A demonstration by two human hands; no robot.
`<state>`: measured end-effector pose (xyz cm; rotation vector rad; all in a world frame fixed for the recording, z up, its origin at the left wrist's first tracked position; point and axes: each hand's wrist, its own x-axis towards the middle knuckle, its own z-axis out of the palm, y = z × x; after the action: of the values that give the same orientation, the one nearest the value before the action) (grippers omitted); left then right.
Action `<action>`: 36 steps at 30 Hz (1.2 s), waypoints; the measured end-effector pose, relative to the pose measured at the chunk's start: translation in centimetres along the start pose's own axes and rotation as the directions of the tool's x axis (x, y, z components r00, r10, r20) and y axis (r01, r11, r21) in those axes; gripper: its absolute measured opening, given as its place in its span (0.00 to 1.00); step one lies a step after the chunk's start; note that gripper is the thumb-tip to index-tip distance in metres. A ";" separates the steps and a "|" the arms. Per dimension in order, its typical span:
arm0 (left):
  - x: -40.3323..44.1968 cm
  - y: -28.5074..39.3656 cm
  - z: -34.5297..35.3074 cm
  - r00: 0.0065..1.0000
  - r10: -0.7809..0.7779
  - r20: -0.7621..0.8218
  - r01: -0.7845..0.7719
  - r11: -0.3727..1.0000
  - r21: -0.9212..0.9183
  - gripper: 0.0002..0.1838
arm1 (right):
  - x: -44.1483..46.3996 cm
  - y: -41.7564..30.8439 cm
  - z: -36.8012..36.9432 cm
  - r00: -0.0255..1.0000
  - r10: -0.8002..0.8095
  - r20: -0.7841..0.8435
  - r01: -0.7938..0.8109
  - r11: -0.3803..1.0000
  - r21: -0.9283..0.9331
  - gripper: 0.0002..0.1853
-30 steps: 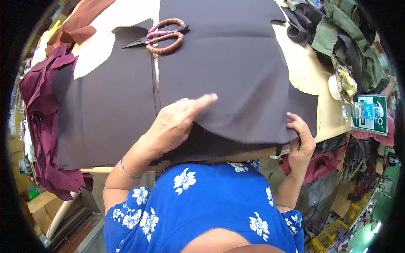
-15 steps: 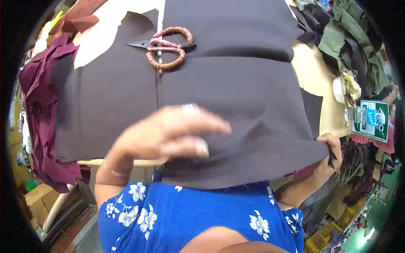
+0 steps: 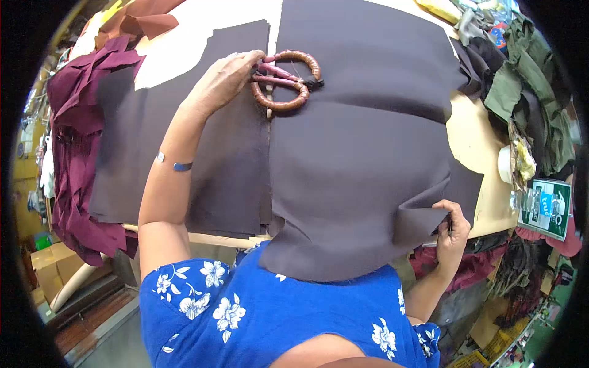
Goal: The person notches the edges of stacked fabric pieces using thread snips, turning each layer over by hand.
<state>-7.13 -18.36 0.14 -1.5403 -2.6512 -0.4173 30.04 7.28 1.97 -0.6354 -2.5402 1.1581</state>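
My left hand (image 3: 224,80) has its fingers closed around the blade end of the scissors (image 3: 282,105), so the blades are hidden. The scissors have brown-wrapped loop handles and lie across the seam between two areas of dark cloth. My right hand (image 3: 453,233) pinches the near right edge of the large dark grey-brown cloth (image 3: 362,165), raising a fold there. This cloth's near edge hangs over the table edge against the blue floral shirt (image 3: 300,300). Under my left forearm lies a stack of dark cut pieces (image 3: 227,165).
Maroon cloth (image 3: 80,153) is heaped along the left side. Green cloth (image 3: 540,104) piles up at the far right. Near it stand a white cup (image 3: 504,164) and a clear bottle (image 3: 531,202) beside a green-and-white box. Cardboard boxes (image 3: 52,267) sit below left.
My left hand has moved up and away from the near cloth to the scissors and closed on them. My right hand has shifted slightly left, still holding the cloth edge.
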 end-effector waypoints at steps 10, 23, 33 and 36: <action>1.7 -4.0 0.0 0.966 -0.220 -0.136 0.240 0.959 0.153 0.21 | 0.6 0.1 1.0 0.999 -0.043 -0.004 0.042 0.999 -0.028 0.13; 2.6 -4.3 0.7 0.985 -0.112 -0.134 0.131 0.981 0.142 0.23 | 0.3 0.0 1.1 0.996 -0.087 -0.016 0.086 0.995 -0.042 0.15; -4.5 20.8 -2.2 0.762 0.617 0.197 -0.304 0.609 -0.733 0.36 | 3.0 -1.8 0.4 0.923 -0.206 -0.324 0.151 0.971 -0.187 0.15; -4.5 20.8 0.8 0.810 0.532 0.247 -0.293 0.733 -0.614 0.36 | 3.8 -1.9 0.4 0.867 -0.313 -0.387 0.230 0.942 -0.245 0.16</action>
<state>13.12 -12.24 2.86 -2.6056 -2.4115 -0.9893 26.10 7.79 3.46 -0.4821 -2.2814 0.6035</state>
